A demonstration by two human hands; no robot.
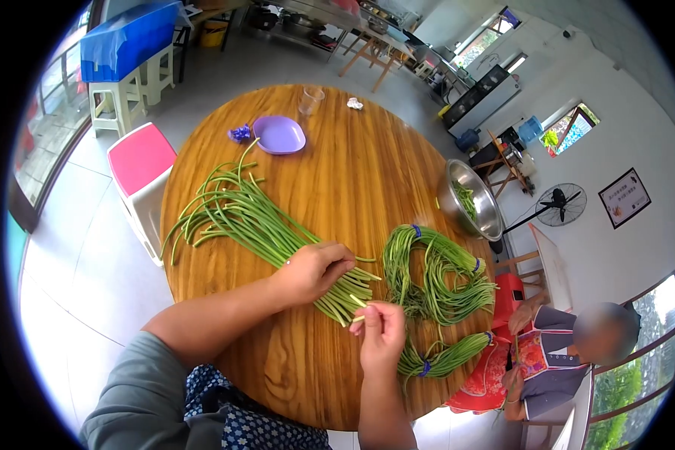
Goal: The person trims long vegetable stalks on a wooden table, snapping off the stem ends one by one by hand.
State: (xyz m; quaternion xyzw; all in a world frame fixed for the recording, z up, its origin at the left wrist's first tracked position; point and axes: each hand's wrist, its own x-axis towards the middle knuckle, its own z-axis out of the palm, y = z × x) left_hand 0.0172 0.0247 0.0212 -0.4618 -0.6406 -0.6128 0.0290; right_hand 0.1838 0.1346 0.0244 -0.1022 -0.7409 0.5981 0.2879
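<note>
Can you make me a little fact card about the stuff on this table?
Left hand: over the loose green stems
Right hand: pinching a stem piece
Tied bundles: on the table's right side, with blue bands
Metal bowl: beyond the bundles, green pieces inside
Purple bowl: far side, near a clear cup

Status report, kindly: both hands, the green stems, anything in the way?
Left hand over loose stems. Right hand pinching green stem. Loose stems fanned out. Tied bundles near right hand.

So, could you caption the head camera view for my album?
Hands at the ends of green stalks on a round table, tied bundles and a bowl alongside.
</note>
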